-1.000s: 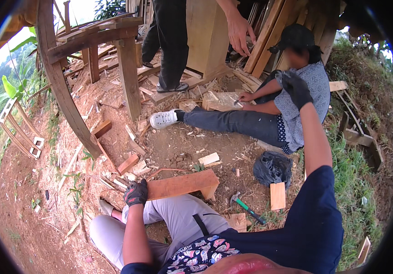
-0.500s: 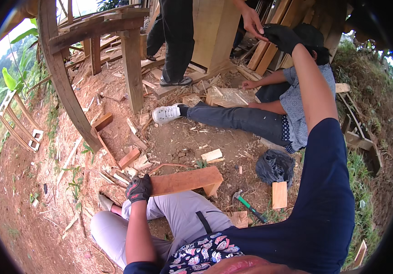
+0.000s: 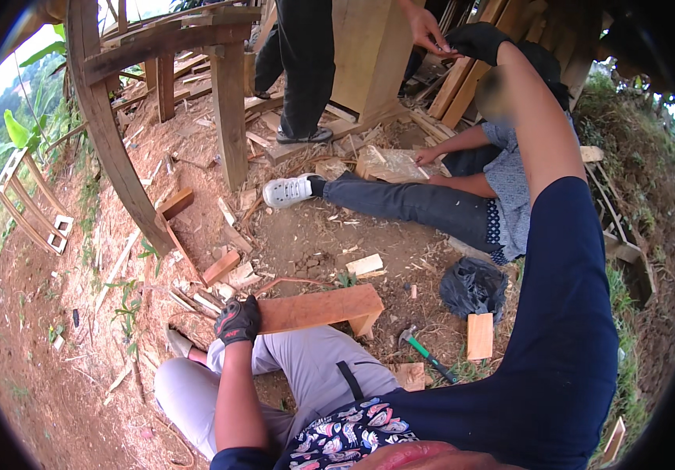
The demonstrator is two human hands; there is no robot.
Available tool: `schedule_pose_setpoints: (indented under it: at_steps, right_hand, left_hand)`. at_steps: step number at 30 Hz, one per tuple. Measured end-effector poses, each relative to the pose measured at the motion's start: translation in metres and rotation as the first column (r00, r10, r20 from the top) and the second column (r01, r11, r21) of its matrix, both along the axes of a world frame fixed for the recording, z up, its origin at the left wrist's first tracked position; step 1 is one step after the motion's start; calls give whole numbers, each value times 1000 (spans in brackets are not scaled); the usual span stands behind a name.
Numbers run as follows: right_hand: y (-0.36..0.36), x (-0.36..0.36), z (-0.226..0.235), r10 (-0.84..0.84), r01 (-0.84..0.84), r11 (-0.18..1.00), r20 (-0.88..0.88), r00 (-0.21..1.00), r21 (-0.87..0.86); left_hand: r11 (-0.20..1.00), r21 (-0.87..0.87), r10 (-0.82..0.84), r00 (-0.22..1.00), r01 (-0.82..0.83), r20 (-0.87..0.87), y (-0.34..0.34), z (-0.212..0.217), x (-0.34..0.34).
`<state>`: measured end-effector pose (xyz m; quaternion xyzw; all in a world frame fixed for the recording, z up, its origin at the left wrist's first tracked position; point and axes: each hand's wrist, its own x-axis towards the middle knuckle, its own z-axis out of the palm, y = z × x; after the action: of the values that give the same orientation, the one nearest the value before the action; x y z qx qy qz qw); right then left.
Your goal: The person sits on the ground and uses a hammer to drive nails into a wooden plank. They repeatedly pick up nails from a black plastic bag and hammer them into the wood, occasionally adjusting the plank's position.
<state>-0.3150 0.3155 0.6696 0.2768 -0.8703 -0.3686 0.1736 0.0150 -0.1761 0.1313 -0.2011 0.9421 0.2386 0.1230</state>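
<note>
wood under a gloved hand, an arm raised across the yard

reddish timber is what the left hand (image 3: 237, 319) rests on: a short thick block (image 3: 318, 307) lying across the person's knees (image 3: 306, 364), above the bare earth (image 3: 63, 392). the black work glove is folded over the block's near end, fingers curled onto its top face, a grip that presses it down against the legs so it sits steady rather than lifting it. further left, a curved wooden frame (image 3: 106, 133) stands on the slope, with offcuts (image 3: 220, 266) scattered at its foot.

just right of the block, on the ground, lie a green-handled hammer (image 3: 425, 354) and a small orange board (image 3: 479, 335), both apart from either hand, beside a black plastic bag (image 3: 472, 286).

beyond, a seated person (image 3: 463, 196) stretches a leg across the dirt, and a standing person's bare hand (image 3: 425, 27) hangs near a tall plank box (image 3: 372, 55).

the right hand (image 3: 474, 39), also gloved, is lifted high on an outstretched arm, just beside that bare hand. its grip cannot be told: whether the fingers close on anything is not visible from here.
</note>
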Motion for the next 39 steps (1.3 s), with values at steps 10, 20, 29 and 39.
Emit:
schedule_pose_setpoints:
  at_steps: [10, 20, 29, 39]
  right_hand:
    - [44, -50, 29, -209, 188, 935, -39, 977, -302]
    - [52, -38, -20, -102, -19, 888, -237, 966, -459]
    - [139, 136, -187, 526, 228, -265, 58, 849, -937]
    - [270, 360, -508, -47, 313, -800, 573, 818, -513]
  left_hand:
    - [998, 33, -54, 999, 54, 2, 16, -7, -8]
    - [998, -54, -29, 996, 24, -85, -4, -21, -2]
    - [995, -102, 1, 1000, -2, -3, -15, -39, -19]
    - [978, -188, -68, 993, 86, 101, -24, -47, -21]
